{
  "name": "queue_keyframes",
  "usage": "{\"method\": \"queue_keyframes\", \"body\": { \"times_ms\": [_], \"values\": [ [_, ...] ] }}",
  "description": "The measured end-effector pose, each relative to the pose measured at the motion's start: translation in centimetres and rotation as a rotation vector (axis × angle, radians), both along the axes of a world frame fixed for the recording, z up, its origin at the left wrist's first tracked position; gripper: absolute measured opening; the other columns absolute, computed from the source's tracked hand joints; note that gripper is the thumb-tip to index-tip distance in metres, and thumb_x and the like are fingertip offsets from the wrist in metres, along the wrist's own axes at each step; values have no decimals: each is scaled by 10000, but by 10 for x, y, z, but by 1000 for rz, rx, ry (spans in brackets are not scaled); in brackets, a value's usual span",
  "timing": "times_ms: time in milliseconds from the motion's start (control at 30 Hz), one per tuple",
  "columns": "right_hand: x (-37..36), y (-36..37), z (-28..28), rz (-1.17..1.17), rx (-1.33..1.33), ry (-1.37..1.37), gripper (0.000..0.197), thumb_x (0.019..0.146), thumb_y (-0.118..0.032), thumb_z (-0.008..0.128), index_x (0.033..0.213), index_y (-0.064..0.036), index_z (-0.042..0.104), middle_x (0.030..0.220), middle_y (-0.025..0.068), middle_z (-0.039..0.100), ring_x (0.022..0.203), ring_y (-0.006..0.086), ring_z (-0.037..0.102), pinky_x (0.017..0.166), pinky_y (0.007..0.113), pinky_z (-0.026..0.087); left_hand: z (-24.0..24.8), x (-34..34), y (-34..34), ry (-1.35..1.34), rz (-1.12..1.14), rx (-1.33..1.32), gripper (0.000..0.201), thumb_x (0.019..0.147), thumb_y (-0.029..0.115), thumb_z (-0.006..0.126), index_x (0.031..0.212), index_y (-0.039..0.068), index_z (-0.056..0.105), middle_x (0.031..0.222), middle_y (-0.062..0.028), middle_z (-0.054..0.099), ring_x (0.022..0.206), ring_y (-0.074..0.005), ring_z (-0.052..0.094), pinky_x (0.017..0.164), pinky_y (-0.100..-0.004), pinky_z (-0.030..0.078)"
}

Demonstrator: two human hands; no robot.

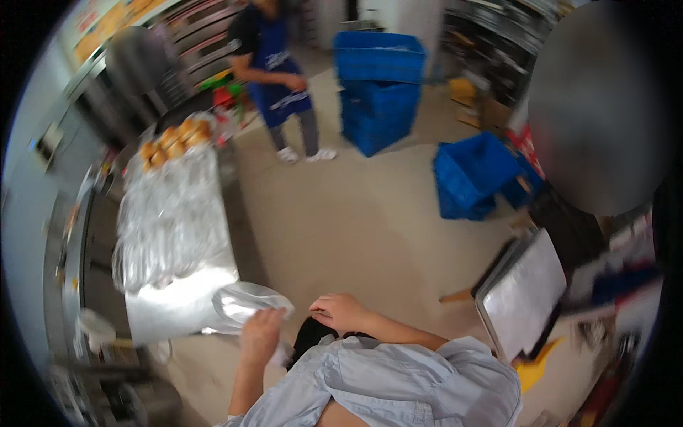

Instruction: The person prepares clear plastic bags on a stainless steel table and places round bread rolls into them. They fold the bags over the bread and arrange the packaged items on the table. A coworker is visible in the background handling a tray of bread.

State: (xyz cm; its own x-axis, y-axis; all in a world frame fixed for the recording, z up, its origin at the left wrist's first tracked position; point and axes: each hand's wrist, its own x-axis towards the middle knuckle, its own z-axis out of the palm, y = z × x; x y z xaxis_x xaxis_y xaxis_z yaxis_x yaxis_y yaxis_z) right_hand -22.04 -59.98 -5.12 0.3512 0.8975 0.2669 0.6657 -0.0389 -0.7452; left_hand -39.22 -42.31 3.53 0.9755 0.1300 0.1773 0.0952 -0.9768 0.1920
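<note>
My left hand [262, 333] is closed on a clear plastic bag [245, 299], which hangs over the near right corner of a shiny metal table [181, 292]. To the right of the bag, my right hand [340, 312] is held in front of my body, apart from the bag. Its fingers are loosely bent, and nothing shows between them. Rows of clear plastic bags [167, 220] cover much of the table, their contents hard to make out. Golden-brown bread rolls [174, 139] lie at the table's far end.
A person in a blue apron [274, 71] stands beyond the table. Blue crates [380, 92] are stacked at the back, with another blue crate [477, 171] farther right. A light-topped tray or board [526, 295] stands at my right. Racks line the back right.
</note>
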Motion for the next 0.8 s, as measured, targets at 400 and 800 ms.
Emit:
{"method": "queue_keyframes", "body": {
  "times_ms": [400,800],
  "values": [
    [-214,-139,12,-884,301,724,346,1013,-282,469,1057,6,654,988,120,691,874,215,653,796,340,516,-37,-14,-135,98,-1346,-158,274,795,152,603,1064,103,602,1049,-94,574,809,-284,638,659,-391,546],
    [-401,-306,46,-1255,105,916,281,909,-254,676,1007,9,666,898,57,683,835,130,625,765,291,503,-46,-133,-314,315,-1192,-585,609,754,52,671,1321,168,481,1269,-140,474,874,-311,658,738,-412,554]
  ]
}}
